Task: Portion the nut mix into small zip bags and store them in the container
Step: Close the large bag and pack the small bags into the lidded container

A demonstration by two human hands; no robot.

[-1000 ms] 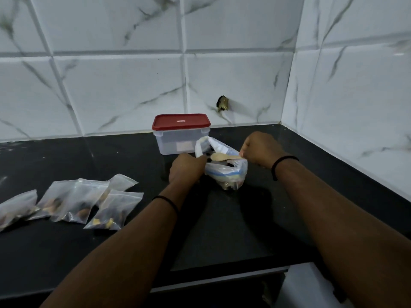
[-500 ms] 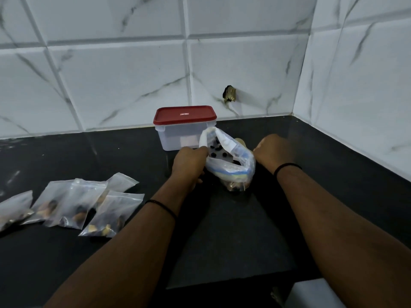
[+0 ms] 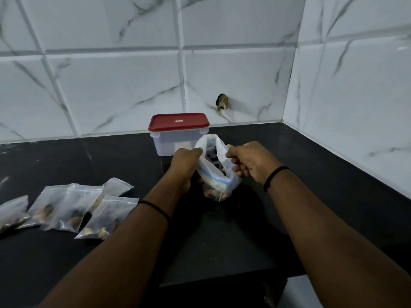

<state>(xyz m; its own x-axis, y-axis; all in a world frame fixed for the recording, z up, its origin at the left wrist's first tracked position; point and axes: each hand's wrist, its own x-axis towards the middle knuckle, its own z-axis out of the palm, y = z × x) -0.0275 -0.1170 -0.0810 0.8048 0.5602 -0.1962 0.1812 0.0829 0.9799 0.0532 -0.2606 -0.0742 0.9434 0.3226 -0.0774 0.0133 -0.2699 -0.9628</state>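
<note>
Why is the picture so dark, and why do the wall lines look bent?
Head view: dim light, so the black counter swallows shadows and the small bags look murky; the wide lens bows the tile lines near the edges; the red lid stays fairly sharp.

White marble-veined tiled walls (image 3: 111,85) meet a black countertop (image 3: 66,252) in dim light.

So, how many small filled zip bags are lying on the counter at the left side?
5, clustered left on the counter: one at the frame's edge, two overlapping, one behind, one nearest. More may be hidden beneath.
</note>
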